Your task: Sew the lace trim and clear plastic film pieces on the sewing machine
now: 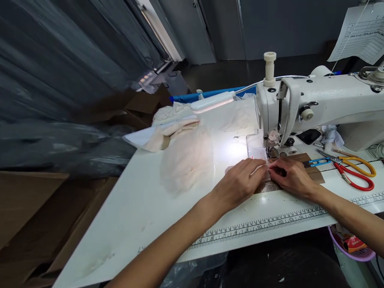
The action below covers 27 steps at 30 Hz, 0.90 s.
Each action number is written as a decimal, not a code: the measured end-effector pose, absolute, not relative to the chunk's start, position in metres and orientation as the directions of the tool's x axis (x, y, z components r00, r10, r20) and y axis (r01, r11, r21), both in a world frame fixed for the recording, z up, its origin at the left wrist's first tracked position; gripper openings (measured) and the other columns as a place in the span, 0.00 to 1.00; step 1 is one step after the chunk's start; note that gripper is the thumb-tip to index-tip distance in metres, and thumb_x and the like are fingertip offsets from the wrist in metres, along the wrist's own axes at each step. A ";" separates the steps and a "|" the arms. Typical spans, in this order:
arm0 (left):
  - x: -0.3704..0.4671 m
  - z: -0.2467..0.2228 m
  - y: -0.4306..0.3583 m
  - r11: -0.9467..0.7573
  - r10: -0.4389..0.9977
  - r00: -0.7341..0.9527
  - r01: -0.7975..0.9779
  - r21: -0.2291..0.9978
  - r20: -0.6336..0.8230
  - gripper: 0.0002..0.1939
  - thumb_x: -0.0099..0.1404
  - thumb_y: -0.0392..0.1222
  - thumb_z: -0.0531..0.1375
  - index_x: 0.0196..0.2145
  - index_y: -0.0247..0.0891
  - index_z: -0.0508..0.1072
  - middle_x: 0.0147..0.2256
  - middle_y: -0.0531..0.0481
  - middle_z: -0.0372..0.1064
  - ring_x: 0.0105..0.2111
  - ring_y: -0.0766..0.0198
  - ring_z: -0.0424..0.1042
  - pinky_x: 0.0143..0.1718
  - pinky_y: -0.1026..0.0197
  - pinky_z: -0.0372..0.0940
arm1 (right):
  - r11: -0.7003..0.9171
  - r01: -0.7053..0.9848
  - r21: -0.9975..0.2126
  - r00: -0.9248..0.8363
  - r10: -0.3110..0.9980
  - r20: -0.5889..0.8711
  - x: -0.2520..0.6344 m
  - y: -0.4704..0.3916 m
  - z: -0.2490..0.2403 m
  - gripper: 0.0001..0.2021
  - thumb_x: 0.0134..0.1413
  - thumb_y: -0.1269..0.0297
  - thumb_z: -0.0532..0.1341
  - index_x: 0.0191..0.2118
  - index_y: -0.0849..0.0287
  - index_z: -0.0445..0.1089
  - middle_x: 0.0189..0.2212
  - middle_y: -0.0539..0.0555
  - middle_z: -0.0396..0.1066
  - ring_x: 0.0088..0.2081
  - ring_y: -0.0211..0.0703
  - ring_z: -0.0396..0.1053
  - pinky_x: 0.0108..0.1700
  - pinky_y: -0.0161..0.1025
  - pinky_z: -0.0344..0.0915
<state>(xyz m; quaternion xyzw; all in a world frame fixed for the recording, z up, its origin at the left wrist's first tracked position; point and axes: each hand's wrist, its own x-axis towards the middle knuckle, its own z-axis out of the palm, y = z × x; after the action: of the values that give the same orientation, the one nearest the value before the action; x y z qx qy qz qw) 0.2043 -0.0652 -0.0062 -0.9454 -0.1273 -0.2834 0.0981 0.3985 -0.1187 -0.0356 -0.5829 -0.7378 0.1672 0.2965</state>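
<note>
In the head view, my left hand (243, 180) rests on the table just in front of the sewing machine (330, 102), palm down. Its fingers are closed at the edge of a thin, pale, see-through fabric piece (229, 170), mostly covered by the hand. My right hand (289, 176) pinches the same thin material from the other side, thumb against forefinger. The fingertips of both hands nearly meet, close to the presser foot (269, 152). Beneath them lies a brown sheet (313, 172). What exactly the fingertips grip is small and partly hidden.
A pile of sheer pale pink fabric (190, 160) lies left of my hands. Orange-and-red-handled scissors (358, 174) and blue thread snips (319, 162) lie to the right. A lit lamp (213, 102) hangs over the table. A ruler strip (270, 224) runs along the front edge.
</note>
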 end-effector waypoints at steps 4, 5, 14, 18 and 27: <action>0.218 -0.031 -0.044 -0.975 0.152 0.819 0.215 -0.051 0.553 0.10 0.72 0.33 0.50 0.37 0.32 0.70 0.35 0.45 0.74 0.34 0.63 0.74 0.33 0.60 0.73 | 0.289 0.749 -0.596 -0.224 0.957 0.184 0.404 -0.115 -0.029 0.09 0.59 0.67 0.57 0.40 0.60 0.75 0.37 0.57 0.75 0.36 0.43 0.71 0.39 0.39 0.63; 0.218 -0.035 -0.042 -0.978 0.155 0.816 0.205 -0.028 0.557 0.11 0.73 0.34 0.50 0.35 0.33 0.70 0.34 0.47 0.74 0.32 0.64 0.73 0.32 0.60 0.72 | 0.290 0.723 -0.627 -0.243 0.956 0.162 0.407 -0.113 -0.026 0.10 0.59 0.67 0.57 0.40 0.61 0.75 0.35 0.56 0.75 0.35 0.41 0.71 0.37 0.38 0.63; 0.208 -0.037 -0.045 -0.985 0.159 0.779 0.165 0.046 0.607 0.06 0.70 0.33 0.56 0.35 0.34 0.72 0.37 0.47 0.76 0.32 0.66 0.74 0.30 0.60 0.69 | 0.335 0.820 -0.464 -0.374 0.927 0.007 0.420 -0.096 -0.005 0.16 0.62 0.66 0.54 0.51 0.59 0.73 0.35 0.56 0.74 0.30 0.40 0.67 0.31 0.35 0.57; 0.211 -0.036 -0.045 -0.974 0.139 0.735 0.222 -0.042 0.664 0.04 0.69 0.34 0.58 0.34 0.35 0.72 0.34 0.48 0.75 0.29 0.66 0.72 0.28 0.61 0.66 | 0.419 0.821 -0.388 -0.456 0.890 -0.002 0.416 -0.094 -0.011 0.18 0.66 0.63 0.51 0.56 0.55 0.69 0.44 0.59 0.71 0.37 0.43 0.69 0.32 0.36 0.59; 0.210 -0.037 -0.043 -0.982 0.180 0.791 0.179 0.060 0.585 0.05 0.71 0.35 0.56 0.38 0.33 0.71 0.36 0.46 0.74 0.32 0.65 0.73 0.32 0.61 0.72 | 0.450 0.850 -0.275 -0.454 0.889 0.053 0.418 -0.097 -0.028 0.18 0.65 0.66 0.50 0.55 0.61 0.69 0.44 0.63 0.70 0.34 0.43 0.67 0.34 0.39 0.62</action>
<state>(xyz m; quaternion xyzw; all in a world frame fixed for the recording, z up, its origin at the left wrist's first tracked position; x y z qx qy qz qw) 0.2102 -0.0434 -0.0369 -0.9463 -0.0947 -0.3092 -0.0009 0.4177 -0.0969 -0.0278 -0.5137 -0.8463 0.1047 0.0948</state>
